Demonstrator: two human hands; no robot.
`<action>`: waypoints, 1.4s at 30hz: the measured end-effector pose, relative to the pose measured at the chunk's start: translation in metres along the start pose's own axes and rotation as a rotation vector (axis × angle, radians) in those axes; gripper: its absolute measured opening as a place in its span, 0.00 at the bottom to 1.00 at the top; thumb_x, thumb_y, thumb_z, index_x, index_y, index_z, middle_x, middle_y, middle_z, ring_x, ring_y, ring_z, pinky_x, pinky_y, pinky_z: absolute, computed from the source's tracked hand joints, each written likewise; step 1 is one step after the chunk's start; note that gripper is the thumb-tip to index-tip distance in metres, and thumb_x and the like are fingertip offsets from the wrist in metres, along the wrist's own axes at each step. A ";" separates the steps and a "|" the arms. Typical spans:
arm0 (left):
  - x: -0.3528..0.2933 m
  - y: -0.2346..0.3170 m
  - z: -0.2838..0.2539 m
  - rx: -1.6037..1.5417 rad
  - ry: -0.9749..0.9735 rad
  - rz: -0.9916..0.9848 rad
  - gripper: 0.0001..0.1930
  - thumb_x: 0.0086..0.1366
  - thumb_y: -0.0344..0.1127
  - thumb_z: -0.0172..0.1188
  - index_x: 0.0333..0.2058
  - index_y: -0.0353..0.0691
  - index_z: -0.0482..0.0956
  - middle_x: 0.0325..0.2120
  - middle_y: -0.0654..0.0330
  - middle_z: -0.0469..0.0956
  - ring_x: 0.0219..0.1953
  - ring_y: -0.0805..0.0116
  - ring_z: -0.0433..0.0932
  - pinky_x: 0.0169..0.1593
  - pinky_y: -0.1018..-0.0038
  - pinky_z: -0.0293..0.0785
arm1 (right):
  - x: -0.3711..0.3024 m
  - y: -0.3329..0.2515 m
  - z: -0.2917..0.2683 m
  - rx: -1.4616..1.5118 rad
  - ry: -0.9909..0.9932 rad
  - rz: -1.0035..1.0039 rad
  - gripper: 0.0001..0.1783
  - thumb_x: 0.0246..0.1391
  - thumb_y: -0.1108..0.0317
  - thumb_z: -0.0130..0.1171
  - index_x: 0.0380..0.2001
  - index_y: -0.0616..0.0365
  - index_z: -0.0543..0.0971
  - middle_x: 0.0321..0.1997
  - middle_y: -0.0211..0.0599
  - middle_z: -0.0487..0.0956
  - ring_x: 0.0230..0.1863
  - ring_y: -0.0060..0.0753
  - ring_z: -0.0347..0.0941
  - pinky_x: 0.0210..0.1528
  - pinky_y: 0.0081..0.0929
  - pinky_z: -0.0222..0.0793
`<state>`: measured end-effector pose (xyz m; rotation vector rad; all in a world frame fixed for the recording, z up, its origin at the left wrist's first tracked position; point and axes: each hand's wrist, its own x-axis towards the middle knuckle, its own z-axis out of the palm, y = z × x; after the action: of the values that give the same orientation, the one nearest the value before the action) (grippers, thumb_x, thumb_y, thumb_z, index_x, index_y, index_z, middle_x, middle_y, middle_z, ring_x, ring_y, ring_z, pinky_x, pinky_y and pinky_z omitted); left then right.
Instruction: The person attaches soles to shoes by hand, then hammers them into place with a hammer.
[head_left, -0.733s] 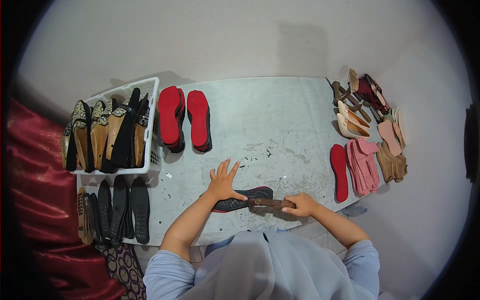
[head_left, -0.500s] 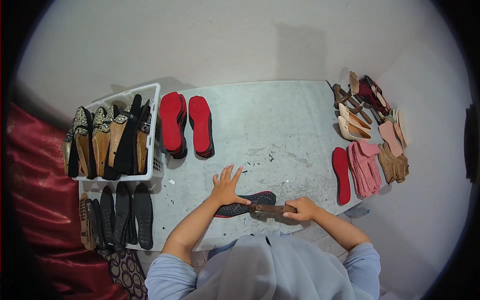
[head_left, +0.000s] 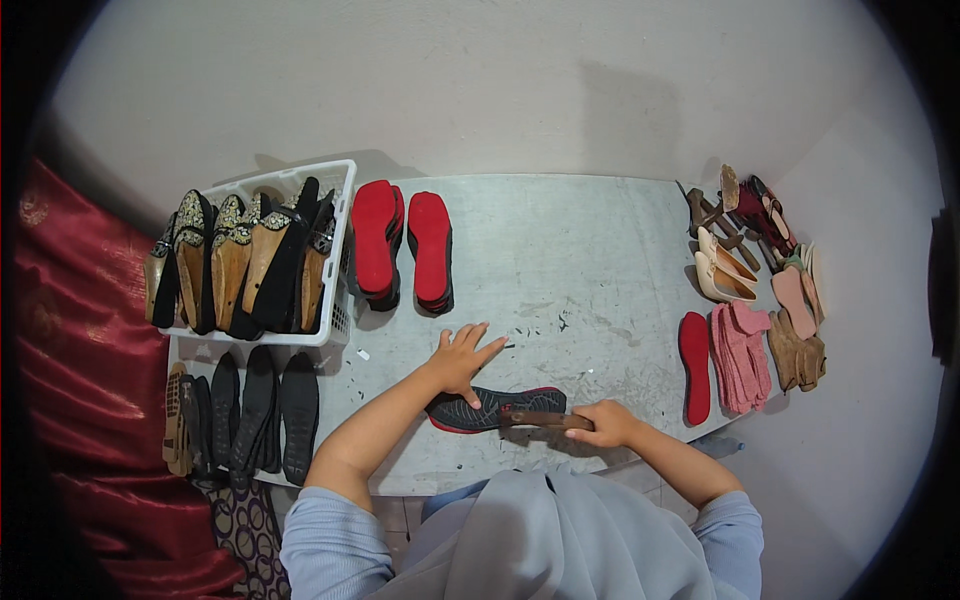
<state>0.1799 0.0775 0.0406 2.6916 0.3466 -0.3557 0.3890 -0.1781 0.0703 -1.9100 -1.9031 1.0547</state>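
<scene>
In front of me a black shoe sole [head_left: 480, 411] lies flat, tread side up, with a red layer showing along its edge. My left hand [head_left: 459, 362] is open, its fingers spread above the sole's far edge and its thumb resting on the tread near the left end. My right hand [head_left: 603, 424] is closed round the handle of a hammer [head_left: 545, 419]. The hammer lies low across the right part of the sole; whether its head touches the tread I cannot tell.
Two stacks of red insoles [head_left: 430, 245] stand beside a white basket [head_left: 340, 215] of embellished shoes. Black soles [head_left: 300, 415] lie at the near left. At the right are a red insole [head_left: 694, 368], pink pieces [head_left: 740, 360], brown gloves [head_left: 797, 345], cream flats [head_left: 722, 275] and tools [head_left: 712, 212].
The whole view has shifted, so the table's things appear farther right. My left thumb has slid toward the sole's left end. The hammer stays low over the sole's right part.
</scene>
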 end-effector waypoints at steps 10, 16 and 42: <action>0.003 -0.007 0.012 -0.026 0.017 -0.053 0.72 0.20 0.59 0.77 0.67 0.58 0.42 0.65 0.40 0.43 0.66 0.43 0.44 0.56 0.43 0.48 | 0.070 -0.075 0.030 -0.135 0.062 -0.049 0.28 0.52 0.38 0.49 0.25 0.55 0.75 0.17 0.46 0.76 0.21 0.50 0.75 0.23 0.43 0.69; 0.007 -0.009 0.010 -0.045 -0.083 -0.112 0.75 0.19 0.61 0.76 0.67 0.55 0.38 0.65 0.38 0.37 0.67 0.40 0.39 0.60 0.38 0.40 | 0.078 -0.094 0.047 -0.059 0.097 0.027 0.28 0.53 0.39 0.50 0.24 0.57 0.75 0.17 0.46 0.76 0.21 0.50 0.75 0.23 0.43 0.70; -0.023 -0.010 0.027 -0.154 0.096 -0.139 0.57 0.31 0.61 0.73 0.63 0.56 0.56 0.64 0.45 0.49 0.67 0.48 0.45 0.61 0.38 0.37 | -0.037 0.002 -0.021 -0.184 0.056 0.226 0.29 0.50 0.35 0.48 0.25 0.52 0.75 0.18 0.42 0.76 0.24 0.51 0.75 0.27 0.44 0.68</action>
<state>0.1505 0.0705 0.0198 2.5450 0.5680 -0.2302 0.4087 -0.2069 0.0956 -2.2756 -1.8429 0.8994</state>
